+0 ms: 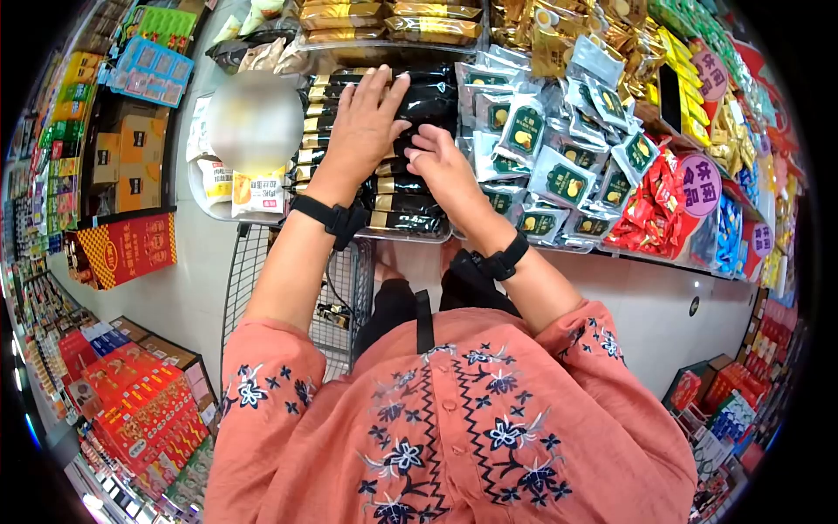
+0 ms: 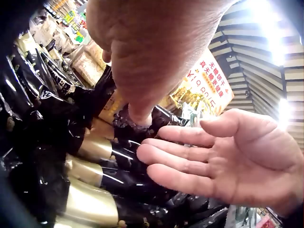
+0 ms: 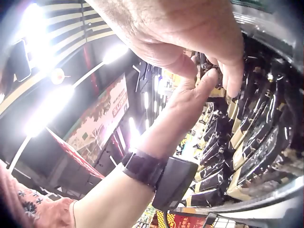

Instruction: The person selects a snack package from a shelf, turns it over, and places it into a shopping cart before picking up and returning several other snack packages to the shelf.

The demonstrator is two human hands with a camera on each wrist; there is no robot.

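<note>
Rows of black-and-gold packets point(image 1: 410, 203) fill a shelf tray point(image 1: 410, 236) in front of me. My left hand point(image 1: 368, 118) lies flat on the upper rows, fingers spread and straight. Just right of it, my right hand point(image 1: 439, 164) reaches the same stack with relaxed fingers, its fingertips at the packets' edge. In the left wrist view the right hand point(image 2: 223, 159) shows its palm with straight fingers over the packets point(image 2: 95, 178), holding nothing. In the right wrist view the left hand point(image 3: 190, 102) and its black wristband point(image 3: 159, 175) are beside the packet rows point(image 3: 251, 142).
White-and-green packets point(image 1: 559, 166) and red packets point(image 1: 650, 218) fill the shelf to the right. Gold packets point(image 1: 393, 22) lie behind. A wire shopping cart point(image 1: 262, 271) stands at my left hip. Red boxes point(image 1: 131, 410) line the lower left shelves.
</note>
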